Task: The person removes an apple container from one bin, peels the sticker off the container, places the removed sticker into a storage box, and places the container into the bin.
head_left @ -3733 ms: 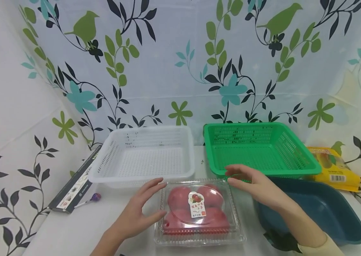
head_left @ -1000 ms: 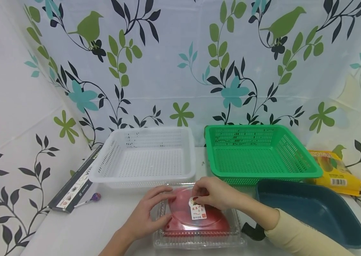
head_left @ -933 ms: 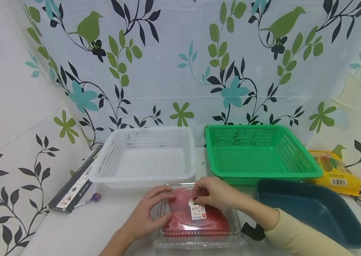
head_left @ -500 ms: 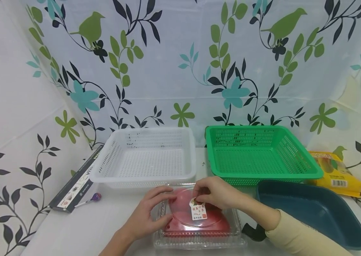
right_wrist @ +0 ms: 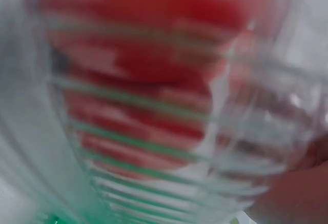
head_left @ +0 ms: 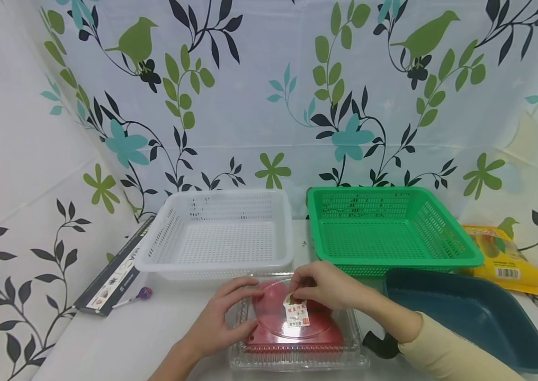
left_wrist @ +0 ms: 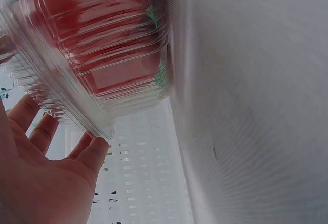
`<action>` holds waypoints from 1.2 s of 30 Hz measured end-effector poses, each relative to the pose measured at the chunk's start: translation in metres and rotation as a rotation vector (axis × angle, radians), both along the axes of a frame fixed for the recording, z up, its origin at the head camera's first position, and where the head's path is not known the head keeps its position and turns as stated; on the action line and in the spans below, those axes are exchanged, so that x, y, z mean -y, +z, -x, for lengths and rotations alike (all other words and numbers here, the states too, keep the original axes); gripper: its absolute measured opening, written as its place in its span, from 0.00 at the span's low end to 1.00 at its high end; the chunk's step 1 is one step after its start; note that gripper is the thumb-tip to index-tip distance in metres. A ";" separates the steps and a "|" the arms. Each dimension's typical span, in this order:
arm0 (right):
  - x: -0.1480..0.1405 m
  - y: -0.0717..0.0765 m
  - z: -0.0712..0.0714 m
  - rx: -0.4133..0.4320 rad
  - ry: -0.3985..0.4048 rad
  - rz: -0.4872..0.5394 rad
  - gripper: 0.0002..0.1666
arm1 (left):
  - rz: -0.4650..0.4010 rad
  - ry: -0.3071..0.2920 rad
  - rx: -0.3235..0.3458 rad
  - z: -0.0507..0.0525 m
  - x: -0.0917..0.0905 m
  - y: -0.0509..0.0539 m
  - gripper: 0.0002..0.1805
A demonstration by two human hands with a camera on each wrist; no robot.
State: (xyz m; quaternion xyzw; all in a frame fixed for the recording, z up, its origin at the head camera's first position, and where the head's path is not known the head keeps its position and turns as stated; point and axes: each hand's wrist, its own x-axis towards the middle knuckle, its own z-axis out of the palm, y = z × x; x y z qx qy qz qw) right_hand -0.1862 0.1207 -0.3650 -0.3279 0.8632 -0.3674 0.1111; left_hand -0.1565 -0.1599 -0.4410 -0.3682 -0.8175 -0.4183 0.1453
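Note:
A clear plastic box (head_left: 297, 362) with red fruit inside stands at the table's front middle, its lid closed. My left hand (head_left: 216, 323) rests on its left side with spread fingers; the left wrist view shows those fingers (left_wrist: 94, 155) touching the box's rim (left_wrist: 105, 124). With thumb and forefinger, my right hand (head_left: 328, 286) pinches the top of the white label (head_left: 297, 315) on the lid. The label's upper part is partly hidden by the fingers. In the blurred right wrist view the box's ribbed side (right_wrist: 154, 101) fills most of the picture, and part of the right hand (right_wrist: 292, 193) shows at lower right.
Behind the box are a white basket (head_left: 221, 269) and a green basket (head_left: 397, 262). A dark blue tub (head_left: 469, 317) stands at right, before a yellow packet (head_left: 507, 264). At left lie a long black box (head_left: 116, 275) and a lollipop (head_left: 144, 293).
From hovering by the box's right side, my right hand has come in over the lid and taken hold of the label's top, which has lifted slightly. My left hand has moved against the box.

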 end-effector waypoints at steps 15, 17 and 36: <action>-0.008 0.011 -0.004 0.044 0.016 0.050 0.04 | 0.003 0.002 0.000 0.001 0.000 -0.001 0.25; -0.008 0.013 -0.006 0.049 0.019 0.054 0.04 | 0.003 0.002 -0.003 0.001 0.000 -0.001 0.25; -0.013 0.028 -0.023 -0.016 0.074 0.087 0.04 | 0.009 -0.001 0.001 0.000 0.001 0.000 0.26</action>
